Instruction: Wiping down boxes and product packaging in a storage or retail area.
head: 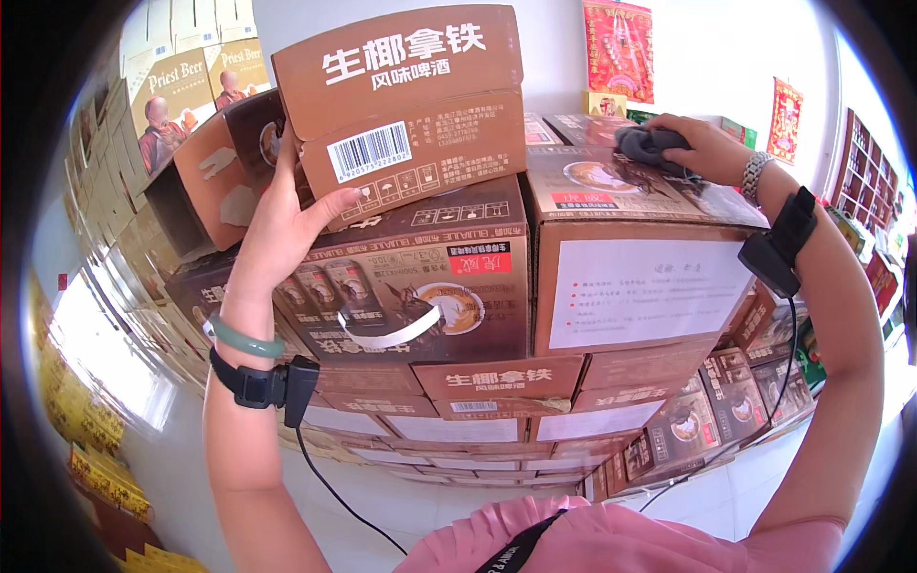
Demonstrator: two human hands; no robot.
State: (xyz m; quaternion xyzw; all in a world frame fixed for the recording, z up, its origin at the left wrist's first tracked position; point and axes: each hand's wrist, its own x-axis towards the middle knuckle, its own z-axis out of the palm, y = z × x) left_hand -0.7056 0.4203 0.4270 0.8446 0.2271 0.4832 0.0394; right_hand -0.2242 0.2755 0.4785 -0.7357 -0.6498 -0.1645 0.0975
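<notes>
My left hand [290, 208] grips the lower left edge of a brown cardboard beverage carton [458, 114], which sits tilted on top of a dark brown carton [401, 286] with a white carry handle [390, 333]. To the right, my right hand [677, 143] holds a crumpled dark grey cloth [648, 149] against the top of another carton [594, 204]. That one has a white printed panel on its front. Left of my left hand lies a carton [211, 186] with torn patches on its side.
Several layers of similar cartons [494, 379] form the stack below. More cartons [731, 401] stand low at the right, and beer boxes [172, 100] are piled at the left. Yellow packages [107, 480] lie at the lower left. Black cables [337, 505] hang from both wrist straps.
</notes>
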